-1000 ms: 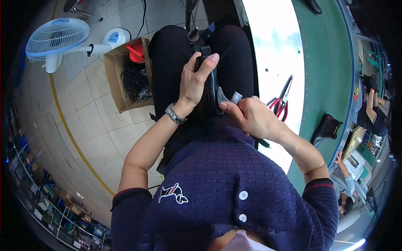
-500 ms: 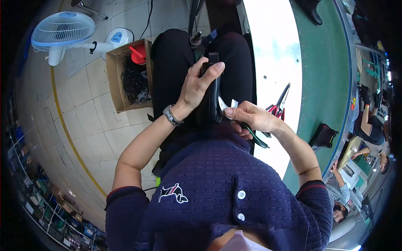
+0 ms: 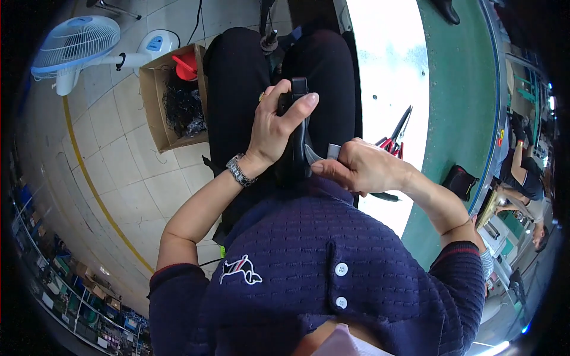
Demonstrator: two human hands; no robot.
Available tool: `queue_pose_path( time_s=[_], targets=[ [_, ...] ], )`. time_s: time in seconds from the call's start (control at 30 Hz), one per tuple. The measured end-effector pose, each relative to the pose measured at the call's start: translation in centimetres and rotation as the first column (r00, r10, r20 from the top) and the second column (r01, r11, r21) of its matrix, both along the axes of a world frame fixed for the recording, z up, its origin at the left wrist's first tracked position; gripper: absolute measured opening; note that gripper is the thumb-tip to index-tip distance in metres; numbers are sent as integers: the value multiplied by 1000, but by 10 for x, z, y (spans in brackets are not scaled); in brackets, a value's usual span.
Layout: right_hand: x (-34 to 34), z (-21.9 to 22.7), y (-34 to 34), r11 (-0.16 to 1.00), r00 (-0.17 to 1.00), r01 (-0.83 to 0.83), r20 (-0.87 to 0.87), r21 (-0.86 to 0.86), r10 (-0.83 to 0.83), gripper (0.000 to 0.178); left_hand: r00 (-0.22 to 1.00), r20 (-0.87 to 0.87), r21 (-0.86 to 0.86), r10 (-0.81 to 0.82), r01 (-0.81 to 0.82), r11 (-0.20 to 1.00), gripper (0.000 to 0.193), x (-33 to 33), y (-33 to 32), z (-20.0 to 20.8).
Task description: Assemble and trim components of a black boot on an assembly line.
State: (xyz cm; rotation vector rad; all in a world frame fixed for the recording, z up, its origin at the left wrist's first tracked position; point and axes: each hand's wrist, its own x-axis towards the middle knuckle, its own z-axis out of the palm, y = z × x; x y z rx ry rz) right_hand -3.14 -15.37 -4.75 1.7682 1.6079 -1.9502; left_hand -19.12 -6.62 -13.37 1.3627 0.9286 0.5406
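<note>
My left hand (image 3: 278,121) is closed around a black leather shoe or boot (image 3: 301,132), held upright over my lap with a blocky end at the top. Close on its right side, my right hand (image 3: 371,168) grips a hand tool with a curved silver blade (image 3: 313,156) and a dark green handle (image 3: 386,196). The blade's tip meets or nearly meets the leather. A flat grey metal piece (image 3: 334,151) sticks up beside my fingers; whether it belongs to the same tool I cannot tell. My right fingertips are partly hidden.
Red-handled cutters (image 3: 393,144) lie on the white bench (image 3: 389,71) to my right. Beyond it, a black boot (image 3: 459,183) stands on a green surface (image 3: 460,107). To my left are a cardboard box (image 3: 155,113) with dark scraps and a fan (image 3: 77,44). Other people work at far right.
My right hand has shifted right and turned, swinging the green handle outward. My left hand keeps its hold on the shoe or boot. The whole view has shifted slightly.
</note>
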Motion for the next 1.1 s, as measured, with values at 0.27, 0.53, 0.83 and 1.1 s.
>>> queue_pose_path(
  time_s=[0.27, 0.53, 0.83, 1.1],
  targets=[
    [-20, 2, 0, 965, 962, 261, 93, -25, -257, 69, 992, 88, -138, 92, -79, 987, 39, 4, 13, -9],
    [-12, -19, -9, 856, 844, 508, -144, -102, -518, 65, 974, 206, -339, 94, -19, 941, 44, 6, 25, -21],
    [0, -24, -5, 840, 793, 428, -306, -333, -526, 68, 992, 128, -162, 0, 21, 987, 48, 7, 15, -14],
    [-2, -2, 14, 906, 931, 344, -37, -249, -363, 69, 983, 145, -183, 109, -82, 980, 47, 11, 10, -11]
  ],
)
